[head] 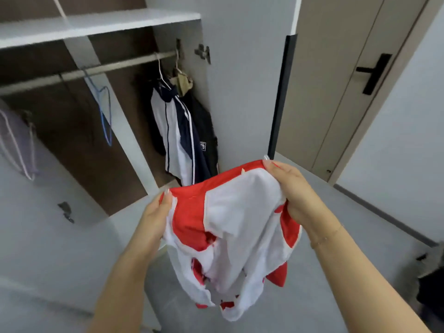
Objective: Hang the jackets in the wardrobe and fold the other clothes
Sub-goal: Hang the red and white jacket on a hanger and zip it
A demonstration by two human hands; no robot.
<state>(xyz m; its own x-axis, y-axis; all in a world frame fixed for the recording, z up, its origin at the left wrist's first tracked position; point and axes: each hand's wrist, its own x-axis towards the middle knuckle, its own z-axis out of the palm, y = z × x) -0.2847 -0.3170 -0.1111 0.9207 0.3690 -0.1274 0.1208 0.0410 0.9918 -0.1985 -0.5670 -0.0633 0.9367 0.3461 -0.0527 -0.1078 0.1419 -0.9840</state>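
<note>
I see a red and white jacket (pixel 237 227) held up in the air, all crumpled and hanging down. In the wardrobe (pixel 101 22), a white and navy jacket (pixel 175 131) hangs on the rail (pixel 79 73) beside a dark one (pixel 204 131).

The single head-worn camera is looking forward and down from the person's eye level, facing the open wardrobe (pixel 101 111) and its hanging rail (pixel 91 70). It is sitting close above both forearms, so the left hand (pixel 157 216) and right hand (pixel 292 188) are filling the lower middle. The wide lens is bending the room door (pixel 336 92) at right and taking in the grey floor (pixel 312 296) below.
</note>
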